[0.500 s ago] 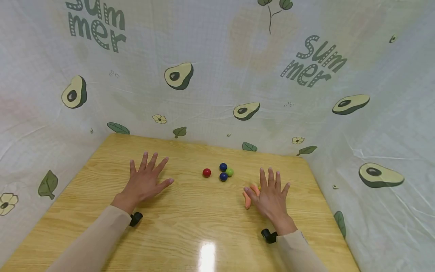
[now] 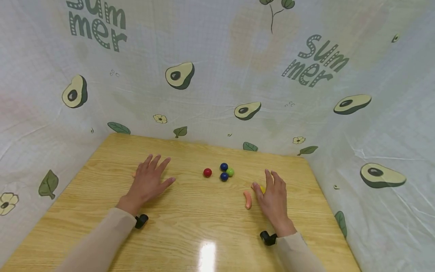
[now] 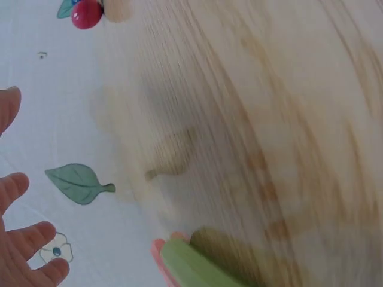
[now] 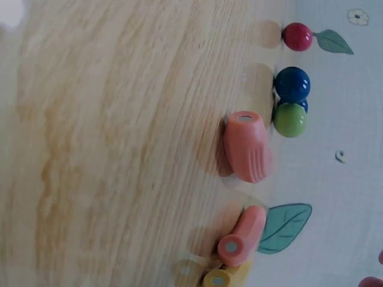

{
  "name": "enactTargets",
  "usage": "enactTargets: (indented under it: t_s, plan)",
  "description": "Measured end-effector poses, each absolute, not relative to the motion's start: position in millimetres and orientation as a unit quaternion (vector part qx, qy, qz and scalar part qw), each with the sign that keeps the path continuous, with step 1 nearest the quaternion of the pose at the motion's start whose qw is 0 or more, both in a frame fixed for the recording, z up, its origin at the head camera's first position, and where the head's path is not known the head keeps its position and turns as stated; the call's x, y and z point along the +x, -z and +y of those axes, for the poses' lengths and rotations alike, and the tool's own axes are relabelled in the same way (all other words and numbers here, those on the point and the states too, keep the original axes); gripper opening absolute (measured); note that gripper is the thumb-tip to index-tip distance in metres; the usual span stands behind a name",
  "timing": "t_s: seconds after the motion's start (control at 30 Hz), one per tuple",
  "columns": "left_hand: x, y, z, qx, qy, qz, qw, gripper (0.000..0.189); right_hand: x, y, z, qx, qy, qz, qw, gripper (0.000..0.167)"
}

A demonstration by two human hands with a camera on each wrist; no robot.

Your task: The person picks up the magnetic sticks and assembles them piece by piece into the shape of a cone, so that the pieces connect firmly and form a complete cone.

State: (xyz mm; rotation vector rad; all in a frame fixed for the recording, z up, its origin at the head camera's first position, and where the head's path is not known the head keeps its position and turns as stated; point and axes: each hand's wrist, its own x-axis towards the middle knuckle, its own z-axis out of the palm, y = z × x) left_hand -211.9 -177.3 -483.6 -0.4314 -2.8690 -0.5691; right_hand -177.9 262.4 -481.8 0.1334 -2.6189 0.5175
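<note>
Over the left of the table, my left hand (image 2: 146, 185) hovers with slightly bent fingers, holding nothing. It mostly hides a pink piece (image 2: 134, 174); the left wrist view also has a long green piece (image 3: 197, 263) beside it. My right hand (image 2: 274, 202) is above the right side, fingers gently bent. Its thumb is nearest a yellow piece (image 2: 263, 189), partly covered. Left of this hand lies a curved pink piece (image 2: 248, 200). In the right wrist view, a second pink piece (image 4: 244, 233) with a round grey disc in its end lies by the yellow one.
Near the table's middle sit a red ball (image 2: 207, 172), two blue balls (image 2: 224, 176) and a green ball (image 2: 230, 172), the last three close together. A printed cloth (image 2: 210, 75) hangs behind the wooden table (image 2: 190, 211) and along its sides.
The spread fingers of both hands have drawn closer together and bent a little. My left hand shifted slightly right, uncovering part of a pink piece; more of the yellow piece shows at the right.
</note>
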Motion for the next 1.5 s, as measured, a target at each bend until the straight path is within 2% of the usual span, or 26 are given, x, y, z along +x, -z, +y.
enactTargets:
  t_s: [0.1,0.23,0.33,0.57,0.87,1.03,1.27,1.5]
  plan:
    - [-212,487,-172,-0.147,0.196,-0.963,0.113,0.074,-178,485,262,0.054,-0.189,-0.943,0.268,0.065]
    - [-211,489,-165,-0.147,0.205,-0.96,0.122,0.071,-177,489,262,0.052,-0.193,-0.937,0.285,0.058]
    - [-211,490,-160,-0.147,0.214,-0.958,0.121,0.069,-175,491,262,0.037,-0.211,-0.938,0.271,0.055]
    - [-211,493,-144,-0.144,0.241,-0.954,0.11,0.067,-171,493,264,-0.023,-0.276,-0.941,0.194,0.052]
    - [-223,506,-124,-0.134,0.285,-0.947,0.063,0.069,-165,498,262,-0.043,-0.298,-0.938,0.174,0.048]
    - [-233,514,-112,-0.12,0.339,-0.933,0.033,0.069,-163,502,258,-0.038,-0.298,-0.935,0.191,0.041]
    - [-248,519,-96,-0.124,0.366,-0.922,0.015,0.07,-160,505,253,-0.019,-0.297,-0.934,0.197,0.037]
    - [-263,525,-83,-0.126,0.367,-0.922,0.003,0.067,-156,504,247,-0.028,-0.315,-0.936,0.155,0.036]
